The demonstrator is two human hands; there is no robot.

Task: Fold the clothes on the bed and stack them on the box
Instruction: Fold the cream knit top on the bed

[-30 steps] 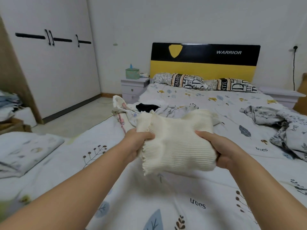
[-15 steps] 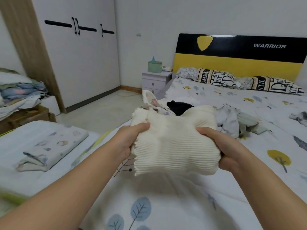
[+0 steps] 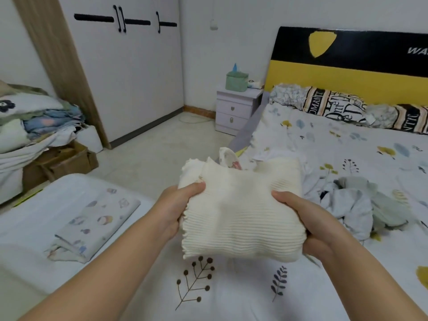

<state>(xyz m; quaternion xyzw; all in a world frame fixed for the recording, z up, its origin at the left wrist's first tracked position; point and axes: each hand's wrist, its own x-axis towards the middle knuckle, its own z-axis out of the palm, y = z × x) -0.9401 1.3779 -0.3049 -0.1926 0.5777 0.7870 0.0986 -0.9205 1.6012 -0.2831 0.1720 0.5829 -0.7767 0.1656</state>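
A folded, patterned white garment (image 3: 92, 218) is seen on the white box (image 3: 34, 228), left of the grip. A folded cream ribbed knit sweater (image 3: 240, 212) is held above the leaf-printed bed sheet (image 3: 231, 293), pinched at its side edges by the left hand (image 3: 178, 207) and right hand (image 3: 308, 223), long axis running left to right, ribs level. Crumpled grey clothes (image 3: 361, 202) lie right of the grip.

Headboard (image 3: 347, 54), black upper band: white letters "WA", cut off by the right frame edge. Striped pillow (image 3: 333, 105): black lettering, "OMANT" readable on its left end; remaining words too distorted to read. Second striped pillow (image 3: 412, 117): "NTIC".
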